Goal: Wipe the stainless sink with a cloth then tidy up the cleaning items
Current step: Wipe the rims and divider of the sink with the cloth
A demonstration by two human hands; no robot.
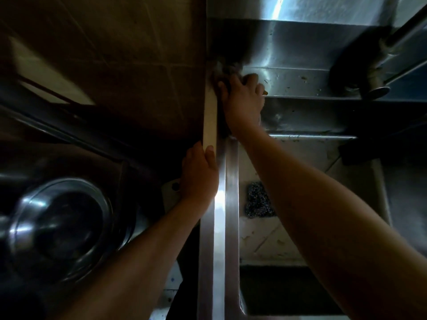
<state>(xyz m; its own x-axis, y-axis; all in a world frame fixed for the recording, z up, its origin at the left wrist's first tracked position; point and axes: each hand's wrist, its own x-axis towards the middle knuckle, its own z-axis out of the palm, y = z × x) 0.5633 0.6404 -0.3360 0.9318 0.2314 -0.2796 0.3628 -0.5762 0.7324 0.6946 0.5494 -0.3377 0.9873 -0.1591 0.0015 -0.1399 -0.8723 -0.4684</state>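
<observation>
The stainless sink point(219, 227) fills the right half of the head view, its bright left rim running up the middle. At the rim's far left corner my right hand point(242, 100) grips a dark, blurred cloth point(227, 68) and presses it against the steel ledge. My left hand point(199, 174) holds the sink's left edge, thumb on top of the rim and fingers over the outer side. A steel wool scrubber point(257, 199) lies in the basin beside my right forearm.
A tap point(379, 72) stands at the back right on the ledge, which carries crumbs and specks. Left of the sink, low down in the dark, stand stacked metal bowls point(62, 225). A tiled wall point(115, 54) rises at the left. A dark object point(355, 151) sits at the basin's right.
</observation>
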